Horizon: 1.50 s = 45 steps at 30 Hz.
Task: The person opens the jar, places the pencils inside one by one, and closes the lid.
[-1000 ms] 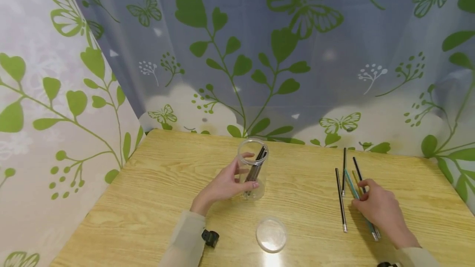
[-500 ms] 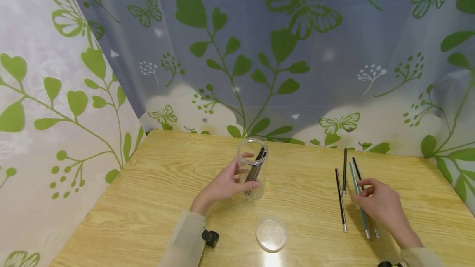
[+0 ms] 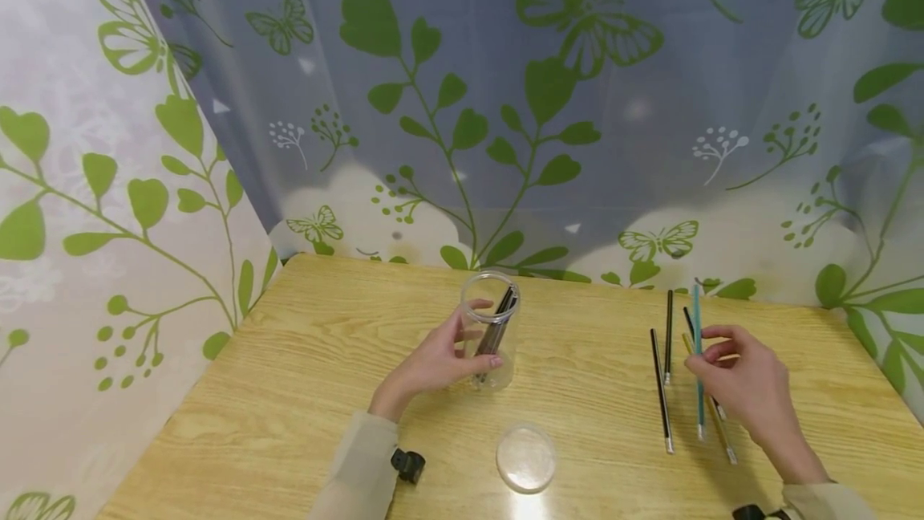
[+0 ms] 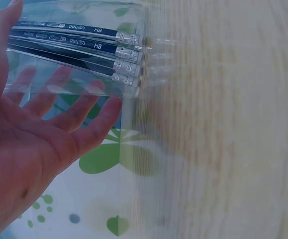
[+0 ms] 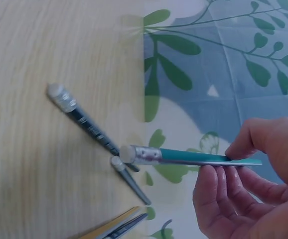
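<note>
My left hand [image 3: 440, 355] grips a clear plastic jar [image 3: 508, 355] that stands upright on the table. Inside it, several dark pencils [image 3: 495, 335] lean to the right. The left wrist view shows these pencils [image 4: 79, 45] with their eraser ends at the jar's bottom and "HB" printed on them. Over on the right, my right hand [image 3: 751, 383] pinches a teal pencil [image 3: 698, 311] between thumb and fingers, its eraser end toward me. In the right wrist view this teal pencil [image 5: 184, 156] is raised above the other pencils.
Around the right hand lie a black pencil [image 3: 661, 392], another black pencil [image 3: 669, 335], a yellow pencil [image 3: 723, 436] and a dark pencil [image 3: 688, 319] partly hidden by the hand. A round clear lid [image 3: 526, 459] lies in front of the jar. A patterned curtain [image 3: 447, 103] hangs behind the table [image 3: 289, 392].
My right hand has lifted the teal pencil off the others and turned it nearly straight, pointing away from me. The left hand and jar have stayed in place.
</note>
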### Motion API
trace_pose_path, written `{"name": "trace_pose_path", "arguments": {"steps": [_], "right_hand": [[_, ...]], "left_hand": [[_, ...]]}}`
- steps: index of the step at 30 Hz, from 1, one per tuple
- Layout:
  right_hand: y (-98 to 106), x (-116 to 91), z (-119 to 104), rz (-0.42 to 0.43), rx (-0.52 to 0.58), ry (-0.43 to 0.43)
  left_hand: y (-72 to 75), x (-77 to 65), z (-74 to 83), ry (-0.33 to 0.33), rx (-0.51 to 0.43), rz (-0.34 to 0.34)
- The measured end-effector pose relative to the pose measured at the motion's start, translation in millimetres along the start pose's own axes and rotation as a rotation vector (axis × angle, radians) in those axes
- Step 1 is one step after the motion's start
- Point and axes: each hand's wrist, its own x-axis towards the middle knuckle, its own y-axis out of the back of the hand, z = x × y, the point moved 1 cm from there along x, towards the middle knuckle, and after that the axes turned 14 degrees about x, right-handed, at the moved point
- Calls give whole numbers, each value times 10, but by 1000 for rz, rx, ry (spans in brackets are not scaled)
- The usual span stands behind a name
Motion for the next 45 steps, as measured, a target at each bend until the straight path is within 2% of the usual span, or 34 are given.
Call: {"name": "trace_pose_path", "arguments": {"steps": [7, 14, 20, 28, 35, 42, 45], "right_hand": [[17, -30, -149, 60, 66, 25], [36, -22, -273, 94, 116, 112], [25, -30, -372, 121, 160, 123], [-38, 8, -472, 135, 319, 138], [-116, 43, -599, 125, 476, 199], [-166, 91, -752, 133, 555, 198], [-195, 119, -798, 113, 602, 216]], "left_hand": [[8, -10, 9, 0, 3, 1], [6, -13, 8, 1, 9, 1], [-1, -7, -6, -7, 9, -3], [-2, -15, 8, -4, 8, -8], [10, -13, 27, -9, 5, -9], [16, -10, 20, -11, 11, -9], [16, -10, 19, -11, 13, -10]]}}
